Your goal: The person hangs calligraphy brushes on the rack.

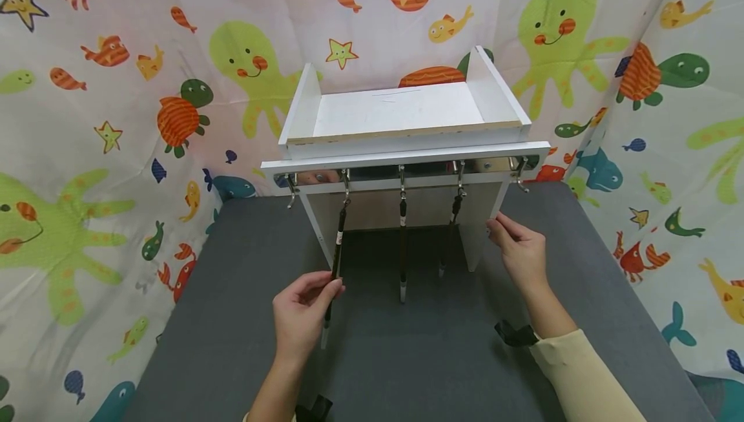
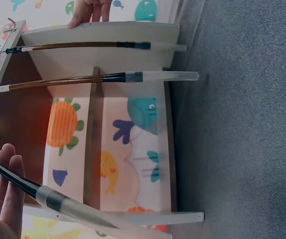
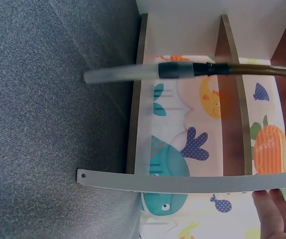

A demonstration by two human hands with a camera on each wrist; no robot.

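Note:
My left hand (image 1: 302,312) pinches a dark calligraphy brush (image 1: 339,241) that hangs from a hook on a white wooden shelf rack (image 1: 401,150). A translucent cap (image 2: 103,219) covers its bristle end, seen in the left wrist view. Two more capped brushes, the middle brush (image 1: 403,241) and the right brush (image 1: 453,228), hang beside it untouched. At the rack's right side panel (image 3: 197,182), the fingertips of my right hand (image 1: 523,251) touch the outer side near the front edge. No finger shows on the panel's inner face in the left wrist view.
A metal hook strip (image 1: 372,175) runs along the rack's front, with a bare hook at each end. An open tray (image 1: 401,112) forms the rack's top. Grey cloth (image 1: 407,370) covers the table. A sea-animal curtain (image 1: 128,183) surrounds it.

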